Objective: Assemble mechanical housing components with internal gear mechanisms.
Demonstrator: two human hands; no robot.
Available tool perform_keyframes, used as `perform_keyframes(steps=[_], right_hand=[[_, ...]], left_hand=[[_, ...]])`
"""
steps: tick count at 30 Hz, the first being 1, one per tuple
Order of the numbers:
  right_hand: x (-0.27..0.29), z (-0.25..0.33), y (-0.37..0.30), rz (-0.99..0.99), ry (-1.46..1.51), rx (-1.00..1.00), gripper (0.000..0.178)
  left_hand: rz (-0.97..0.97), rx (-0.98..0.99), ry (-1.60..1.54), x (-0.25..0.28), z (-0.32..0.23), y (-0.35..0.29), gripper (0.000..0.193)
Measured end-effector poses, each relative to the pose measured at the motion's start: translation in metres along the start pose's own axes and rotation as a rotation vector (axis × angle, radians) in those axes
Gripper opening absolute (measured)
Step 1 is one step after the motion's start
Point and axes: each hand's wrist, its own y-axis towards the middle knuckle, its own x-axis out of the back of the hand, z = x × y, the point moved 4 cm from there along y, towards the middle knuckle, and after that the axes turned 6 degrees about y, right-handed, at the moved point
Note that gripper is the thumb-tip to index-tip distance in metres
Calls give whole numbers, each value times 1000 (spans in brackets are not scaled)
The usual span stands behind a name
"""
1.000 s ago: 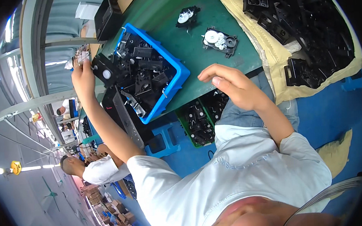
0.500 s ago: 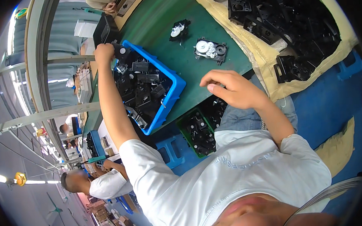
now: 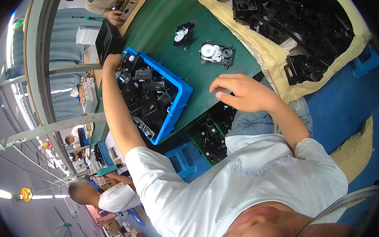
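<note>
At the far left corner of the blue bin (image 3: 180, 102), my left hand (image 3: 112, 62) has its fingers curled on a black plastic part with a white disc (image 3: 131, 58). The fingertips are mostly hidden behind the hand. Black plastic parts (image 3: 150, 95) fill the bin. My right hand (image 3: 244, 92) hovers empty near the table's front edge, its fingers loosely bent and apart from the thumb. Beyond it, a black gear housing with white gears (image 3: 215, 54) lies on the green table (image 3: 149, 32). A smaller black assembly with white gears (image 3: 183, 35) lies farther left.
At the right stands a large yellowish sack (image 3: 278, 76) full of black parts. A green crate (image 3: 206, 139) of parts sits below the table edge, near a blue stool (image 3: 181, 160). A black box (image 3: 108, 40) stands beyond the bin; co-workers sit at the far side and left.
My left hand and the black part have shifted slightly right and nearer relative to the bin. My right hand stays almost where it was. The whole view has tilted a little.
</note>
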Motion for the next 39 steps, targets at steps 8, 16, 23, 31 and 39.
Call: perform_keyframes(steps=[8, 16, 23, 31, 39], right_hand=[[-2, -3, -2, 60, -76, 5, 18], [-2, -2, -5, 96, -156, -11, 20], [-5, -6, -13, 38, -167, 78, 21], [0, -1, -8, -24, -214, 118, 20], [46, 20, -20, -743, -820, 208, 26]], left_hand=[[48, -24, 262, -10, 15, 20, 34], [-91, -55, 178, 25, -47, -63, 30], [-426, 47, 511, 54, -105, -135, 34], [-328, -559, 440, 40, -215, -248, 33], [-148, -602, 303, -36, -233, -193, 34]])
